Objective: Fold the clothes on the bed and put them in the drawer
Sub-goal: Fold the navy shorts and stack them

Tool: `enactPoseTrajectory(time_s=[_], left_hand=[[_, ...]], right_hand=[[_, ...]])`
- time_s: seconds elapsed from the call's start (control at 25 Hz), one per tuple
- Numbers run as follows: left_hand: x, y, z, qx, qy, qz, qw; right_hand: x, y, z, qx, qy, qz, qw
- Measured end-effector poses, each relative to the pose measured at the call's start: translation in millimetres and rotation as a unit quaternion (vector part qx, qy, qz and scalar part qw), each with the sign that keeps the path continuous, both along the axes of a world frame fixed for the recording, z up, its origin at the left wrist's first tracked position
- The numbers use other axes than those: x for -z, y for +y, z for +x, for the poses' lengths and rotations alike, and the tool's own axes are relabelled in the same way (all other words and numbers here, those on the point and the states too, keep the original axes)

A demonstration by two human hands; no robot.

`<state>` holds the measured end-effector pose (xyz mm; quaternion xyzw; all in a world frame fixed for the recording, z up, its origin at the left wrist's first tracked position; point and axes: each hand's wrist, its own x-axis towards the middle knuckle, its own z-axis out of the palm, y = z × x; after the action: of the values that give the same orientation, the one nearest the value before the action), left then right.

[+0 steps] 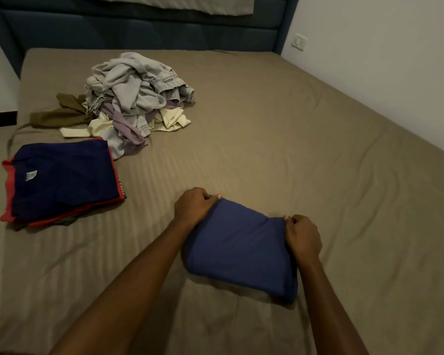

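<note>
Pinching the far corners of a folded blue garment (239, 248), the left hand (192, 207) and right hand (303, 238) are each keeping a closed grip on the cloth, fingers curled tight around its upper edge, while the garment is lying flat on the bed (318, 149) between the two grips and toward the person. A folded stack (62, 180) of navy and red clothes is sitting well to the left of the left grip, and an unfolded pile (136, 98) of grey, cream, lilac and olive clothes is lying farther off beyond it.
</note>
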<state>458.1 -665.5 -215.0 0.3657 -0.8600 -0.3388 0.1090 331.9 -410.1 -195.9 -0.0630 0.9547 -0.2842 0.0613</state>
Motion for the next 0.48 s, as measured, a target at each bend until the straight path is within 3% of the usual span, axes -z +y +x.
enactPoseTrajectory(time_s=[0.16,0.32,0.48], left_hand=[[32,2,-12,-0.039,0.007,-0.071,0.997],[48,-2,-7,-0.076,0.044,0.012,0.996],[15,4,11,-0.084,0.088,0.109,0.987]], right_hand=[[18,18,7,0.052,0.036,0.005,0.998],[48,20,16,0.091,0.011,-0.026,0.995],[33,27,16,0.048,0.019,-0.053,0.997]])
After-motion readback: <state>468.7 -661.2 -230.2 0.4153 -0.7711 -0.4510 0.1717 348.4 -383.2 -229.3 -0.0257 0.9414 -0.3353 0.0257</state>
